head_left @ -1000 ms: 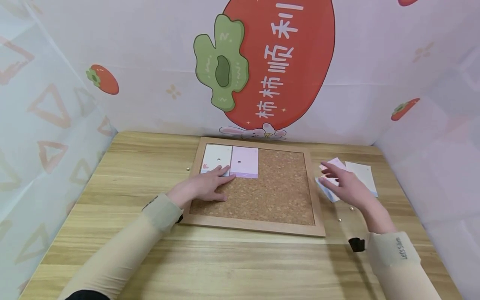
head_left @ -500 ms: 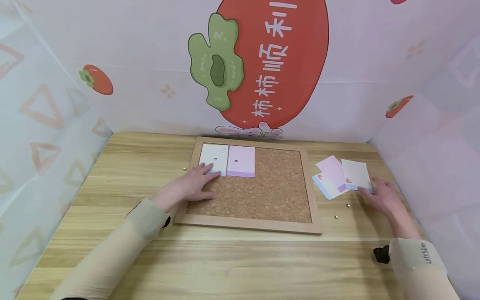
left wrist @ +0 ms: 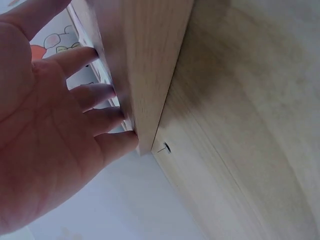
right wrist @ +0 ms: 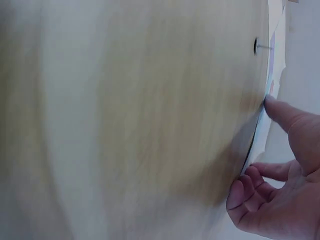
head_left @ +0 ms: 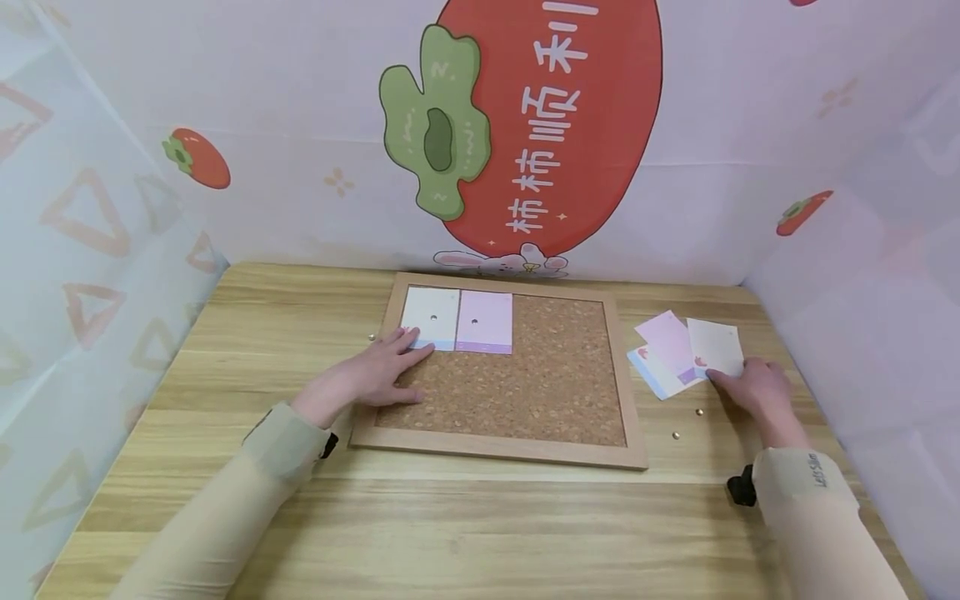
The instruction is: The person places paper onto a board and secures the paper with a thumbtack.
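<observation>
- White card [head_left: 718, 346]: head view, on the worktop [head_left: 465, 533] right of the corkboard [head_left: 555, 383], right hand [head_left: 761, 390] at its near corner.
- Left wrist: left hand [left wrist: 55, 120], fingers apart over the frame [left wrist: 152, 65], probably steadying it.
- Right wrist: thumb and curled fingers pinch the card, seemingly for purchase.

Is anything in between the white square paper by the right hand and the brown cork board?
Yes, a pink paper card and another white, blue-edged card lie between, then the tan wooden frame. Nothing visible separates the right hand from the white paper.
</observation>
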Motion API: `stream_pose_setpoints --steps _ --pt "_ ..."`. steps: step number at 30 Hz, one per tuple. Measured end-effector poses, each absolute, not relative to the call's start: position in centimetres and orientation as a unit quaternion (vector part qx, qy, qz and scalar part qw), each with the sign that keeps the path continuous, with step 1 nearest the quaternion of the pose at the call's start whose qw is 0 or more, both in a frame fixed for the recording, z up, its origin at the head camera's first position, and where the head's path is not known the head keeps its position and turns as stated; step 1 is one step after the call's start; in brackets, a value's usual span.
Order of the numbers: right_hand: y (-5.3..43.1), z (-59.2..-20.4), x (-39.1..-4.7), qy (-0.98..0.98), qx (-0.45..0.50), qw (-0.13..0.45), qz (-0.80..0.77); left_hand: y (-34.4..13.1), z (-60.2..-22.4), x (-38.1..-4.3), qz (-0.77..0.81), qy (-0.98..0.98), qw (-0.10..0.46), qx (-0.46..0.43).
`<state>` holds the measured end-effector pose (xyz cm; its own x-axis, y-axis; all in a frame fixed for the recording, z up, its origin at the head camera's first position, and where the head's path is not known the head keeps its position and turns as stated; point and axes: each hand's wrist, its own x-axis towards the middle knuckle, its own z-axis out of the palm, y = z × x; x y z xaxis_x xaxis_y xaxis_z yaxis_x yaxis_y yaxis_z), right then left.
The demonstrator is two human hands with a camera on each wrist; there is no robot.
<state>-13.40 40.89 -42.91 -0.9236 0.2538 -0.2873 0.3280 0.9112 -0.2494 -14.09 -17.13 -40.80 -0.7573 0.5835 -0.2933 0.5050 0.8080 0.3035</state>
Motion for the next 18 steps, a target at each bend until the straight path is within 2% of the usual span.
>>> stream_pose_setpoints --steps 18 --pt "40.04 -42.45 -14.25 0.95 0.218 0.121 -0.189 -17.33 -40.76 -14.19 0.107 0.928 0.209 0.29"
